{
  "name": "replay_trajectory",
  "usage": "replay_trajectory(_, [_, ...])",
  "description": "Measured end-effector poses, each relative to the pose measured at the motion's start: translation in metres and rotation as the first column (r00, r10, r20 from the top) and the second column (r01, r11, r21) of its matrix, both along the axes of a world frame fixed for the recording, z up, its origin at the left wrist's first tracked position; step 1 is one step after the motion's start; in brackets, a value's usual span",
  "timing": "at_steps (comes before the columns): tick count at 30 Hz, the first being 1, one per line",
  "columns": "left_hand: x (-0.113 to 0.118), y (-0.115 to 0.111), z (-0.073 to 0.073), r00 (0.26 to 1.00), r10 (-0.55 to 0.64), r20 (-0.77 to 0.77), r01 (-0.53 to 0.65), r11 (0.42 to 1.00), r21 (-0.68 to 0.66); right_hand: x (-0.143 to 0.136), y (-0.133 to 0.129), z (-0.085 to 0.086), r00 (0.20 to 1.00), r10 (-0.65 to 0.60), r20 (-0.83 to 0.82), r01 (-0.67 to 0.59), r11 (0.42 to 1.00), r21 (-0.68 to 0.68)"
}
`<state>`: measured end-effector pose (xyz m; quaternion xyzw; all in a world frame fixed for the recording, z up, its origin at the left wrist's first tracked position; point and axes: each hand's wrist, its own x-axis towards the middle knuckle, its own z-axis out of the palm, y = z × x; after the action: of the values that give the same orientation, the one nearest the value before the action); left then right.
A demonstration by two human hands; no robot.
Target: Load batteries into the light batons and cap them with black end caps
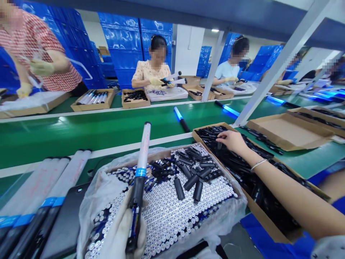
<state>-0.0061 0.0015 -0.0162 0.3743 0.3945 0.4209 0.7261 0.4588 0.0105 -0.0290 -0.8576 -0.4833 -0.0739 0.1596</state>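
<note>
The left hand [129, 223], in a white glove, is closed around a light stick [140, 176] with a translucent white tube, a bright blue band and a black handle; the stick stands steeply, tube uppermost, and batteries show in the open side of the handle. The right hand [229, 139], bare, with a bracelet [259, 164] on the wrist, has its fingers bent and their tips drawn together at the loose black plastic parts [206, 133] in a long brown cardboard box [265, 223]; whether it has hold of one cannot be told. Between the two hands lies a shallow tray lined with clear plastic film [93, 194], packed with upright silver-ended cylindrical batteries [167, 208], on which short black cylindrical pieces [179, 189] are scattered. To the left of the left hand, further light sticks [48, 202] lie side by side, next to a flat dark rectangular object [67, 223]. Beyond both hands, a stick glowing blue [182, 120] rests on the green belt [67, 133]. Right of the right hand, an open cardboard tray [289, 131] sits on the green worktop [299, 163].
</note>
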Motion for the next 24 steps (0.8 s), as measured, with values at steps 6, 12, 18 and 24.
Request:
replay_trajectory(6, [-0.002,-0.001,0.003,1.000,-0.008,-0.010,0.007,1.000,-0.023,-0.023,-0.017,0.032,0.994,0.006,-0.113,0.012,0.988,0.157])
replay_trajectory(12, [-0.002,-0.005,-0.002,0.998,0.024,-0.066,-0.031,0.994,-0.104,-0.115,-0.014,0.034,0.932,0.295,-0.209,-0.282,0.955,0.090])
replay_trajectory(18, [-0.004,-0.005,-0.007,0.997,0.060,-0.054,-0.066,0.991,-0.115,-0.067,0.000,0.042,0.994,0.111,-0.002,-0.111,0.992,0.068])
replay_trajectory(24, [-0.004,0.000,0.002,1.000,-0.016,-0.006,0.016,0.998,-0.061,-0.005,0.032,0.024,0.982,0.152,0.113,-0.146,0.988,-0.054])
